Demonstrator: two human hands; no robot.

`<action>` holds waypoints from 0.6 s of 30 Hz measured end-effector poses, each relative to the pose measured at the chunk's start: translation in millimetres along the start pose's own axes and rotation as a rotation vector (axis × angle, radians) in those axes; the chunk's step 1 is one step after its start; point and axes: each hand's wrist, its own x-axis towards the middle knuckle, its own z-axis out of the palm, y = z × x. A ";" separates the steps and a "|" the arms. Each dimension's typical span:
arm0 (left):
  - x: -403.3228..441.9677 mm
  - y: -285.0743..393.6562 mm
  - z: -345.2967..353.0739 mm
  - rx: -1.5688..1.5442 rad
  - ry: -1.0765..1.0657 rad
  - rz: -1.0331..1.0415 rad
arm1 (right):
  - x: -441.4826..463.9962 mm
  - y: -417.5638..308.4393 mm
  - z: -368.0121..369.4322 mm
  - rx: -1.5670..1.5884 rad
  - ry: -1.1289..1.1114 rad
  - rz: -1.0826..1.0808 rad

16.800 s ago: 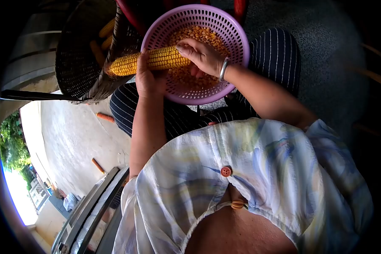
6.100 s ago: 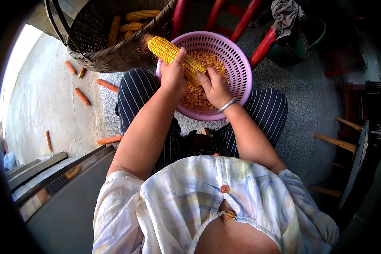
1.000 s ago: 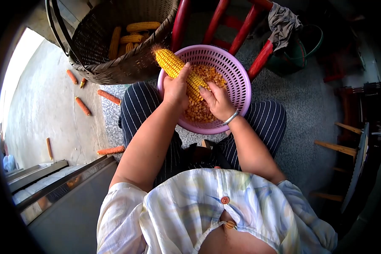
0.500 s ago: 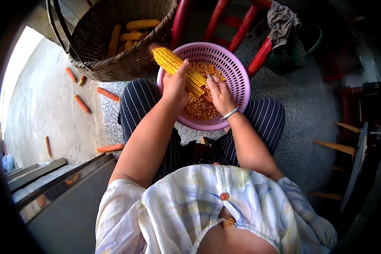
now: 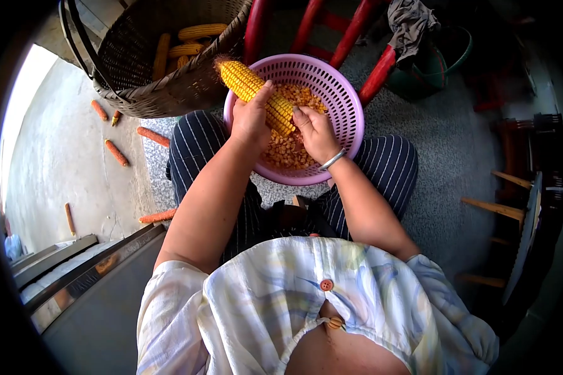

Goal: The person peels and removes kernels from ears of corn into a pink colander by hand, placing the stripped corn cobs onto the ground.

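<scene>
My left hand (image 5: 250, 125) is wrapped round a yellow ear of corn (image 5: 241, 80), which slants across a pink plastic colander (image 5: 351, 99). Brown silk hangs from the ear's far end. Against the near end, my right hand (image 5: 319, 137) presses its thumb on the rows of kernels, its fingers curled in; a bracelet circles that wrist. Loose corn kernels (image 5: 288, 152) cover the colander's bottom, just under both hands. The colander sits between my knees. Part of the ear is hidden behind my left fingers and thumb.
A woven basket (image 5: 169, 103) with several ears of corn (image 5: 201, 31) stands at the upper left. Bare reddish cobs (image 5: 116, 153) lie on the floor to the left. A red wooden chair (image 5: 350, 32) with a grey cloth (image 5: 410, 28) and a green bucket (image 5: 455, 59) are beyond the colander.
My right hand has curled its fingers in and moved its thumb onto the ear's near end. The left hand keeps its hold on the ear. The whole view has shifted slightly.
</scene>
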 end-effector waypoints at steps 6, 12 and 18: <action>-1.3 1.9 -2.3 0.015 -0.044 -0.010 | -3.6 3.4 1.2 -0.040 0.013 0.014; 0.6 1.4 -2.8 -0.037 -0.083 -0.008 | 3.1 13.6 -3.3 -0.076 0.067 0.038; 0.2 -0.5 -2.3 -0.022 -0.061 0.012 | 5.4 15.4 1.8 0.165 0.093 0.106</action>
